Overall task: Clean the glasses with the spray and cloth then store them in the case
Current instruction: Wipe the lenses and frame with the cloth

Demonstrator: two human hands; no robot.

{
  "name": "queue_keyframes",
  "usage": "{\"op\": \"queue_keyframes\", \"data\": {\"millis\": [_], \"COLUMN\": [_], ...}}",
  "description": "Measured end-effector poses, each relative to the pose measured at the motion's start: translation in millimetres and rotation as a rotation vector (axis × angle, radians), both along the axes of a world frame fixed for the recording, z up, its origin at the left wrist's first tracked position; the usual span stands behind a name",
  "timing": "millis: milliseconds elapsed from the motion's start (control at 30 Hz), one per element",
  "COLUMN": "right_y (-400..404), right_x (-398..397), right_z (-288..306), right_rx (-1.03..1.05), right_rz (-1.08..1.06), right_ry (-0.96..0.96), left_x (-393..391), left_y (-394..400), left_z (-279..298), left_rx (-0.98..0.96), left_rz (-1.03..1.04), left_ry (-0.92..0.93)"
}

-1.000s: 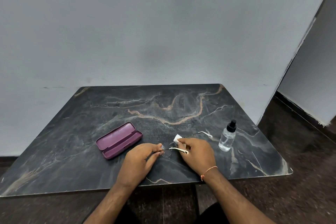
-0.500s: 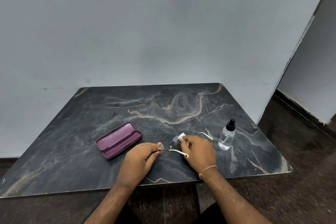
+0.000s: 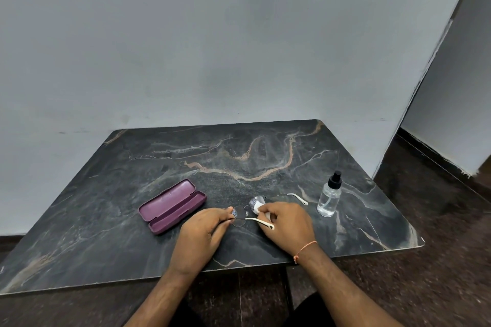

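Marble table [image 3: 265, 156] carries the open purple case [image 3: 172, 206], left of both hands. Nearer it, the left hand [image 3: 204, 231] pinches the glasses [image 3: 243, 216] — long axis running left-right — while the right hand [image 3: 288, 223] presses a white cloth [image 3: 258, 206] on one lens.

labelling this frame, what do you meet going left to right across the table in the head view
glasses case → left hand → right hand → spray bottle. The glasses and cloth overlap the hands, so they are left out.
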State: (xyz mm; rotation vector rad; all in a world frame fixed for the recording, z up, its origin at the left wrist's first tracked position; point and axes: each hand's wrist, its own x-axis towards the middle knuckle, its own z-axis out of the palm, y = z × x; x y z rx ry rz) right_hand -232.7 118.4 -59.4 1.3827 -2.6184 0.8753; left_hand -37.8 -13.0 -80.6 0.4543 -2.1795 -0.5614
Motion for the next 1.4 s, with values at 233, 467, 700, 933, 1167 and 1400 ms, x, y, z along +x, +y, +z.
{"op": "queue_keyframes", "data": {"millis": [233,467,700,933,1167,1400], "right_y": [-3.3,-1.1,-0.2,-4.2,-3.5,-2.6], "right_x": [-0.3,0.3,-1.5,-5.1,-6.4,-8.4], "right_z": [2.7,3.3,1.4,-0.5,-3.3,-8.5], "right_rx": [0.063,0.053,0.030,0.002,-0.036,-0.090], "right_rz": [-0.119,-0.038,0.031,-0.032,0.003,0.068], "right_ry": [0.029,-0.021,-0.014,-0.013,-0.052,-0.149], "left_x": [0.2,0.3,1.4,1.0,0.7,0.4], "left_y": [-0.7,-0.3,-0.6,0.0,0.6,1.6], "left_z": [-0.8,0.4,0.5,0.3,1.5,2.4], "left_rx": [-0.011,0.008,0.012,0.017,-0.015,-0.052], "left_rz": [-0.006,-0.003,-0.001,-0.020,-0.024,-0.056], "left_ry": [0.004,0.010,0.002,0.002,0.006,-0.029]}}
